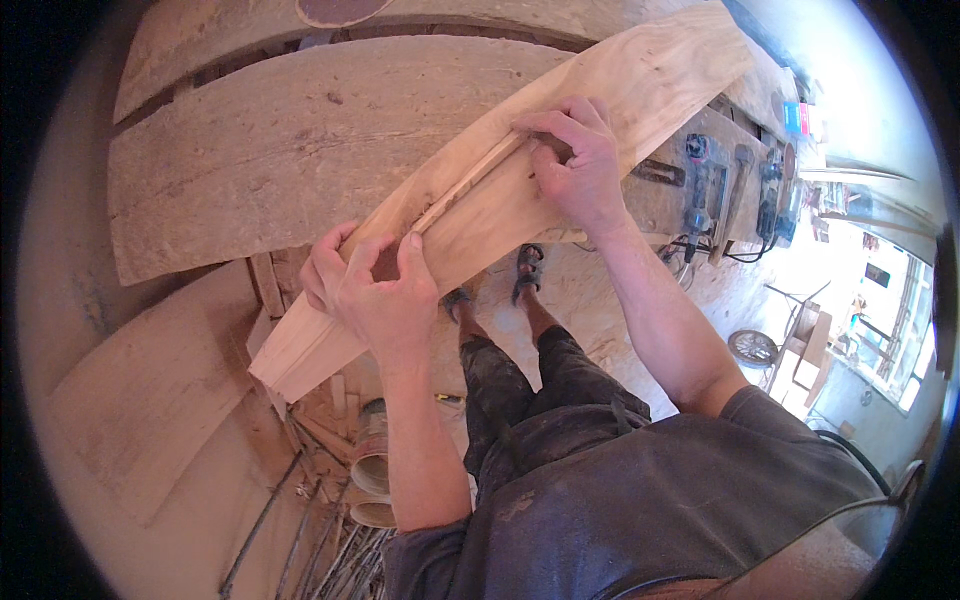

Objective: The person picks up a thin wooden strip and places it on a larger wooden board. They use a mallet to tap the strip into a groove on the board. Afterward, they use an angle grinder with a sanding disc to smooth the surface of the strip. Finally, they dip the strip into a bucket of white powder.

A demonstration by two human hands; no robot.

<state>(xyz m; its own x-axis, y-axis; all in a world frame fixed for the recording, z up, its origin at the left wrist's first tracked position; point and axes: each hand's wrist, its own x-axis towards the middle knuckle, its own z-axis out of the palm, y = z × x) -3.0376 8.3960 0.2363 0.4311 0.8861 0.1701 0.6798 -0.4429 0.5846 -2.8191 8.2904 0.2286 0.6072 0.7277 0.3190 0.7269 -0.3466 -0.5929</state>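
Note:
A long pale wooden board point(660, 85) lies slantwise over the front edge of a worn wooden workbench point(220, 160), its near-left end jutting out past the bench. Along the board's middle runs a thin wooden strip point(470, 182); whether it sits in a groove or on the surface I cannot tell. My left hand point(375, 285) pinches the strip's lower-left end between thumb and forefinger, its other fingers over the board's far edge. At the upper-right end, my right hand point(580, 165) has thumb and forefinger closed on the strip, resting on the board.
On the bench's right end lie blue-and-black tools point(697, 180) and a hammer point(738, 185). Below left stand buckets point(370, 472) near metal rods point(290, 510). A sheet point(150, 400) leans at left. A wheel point(752, 347) shows on the right.

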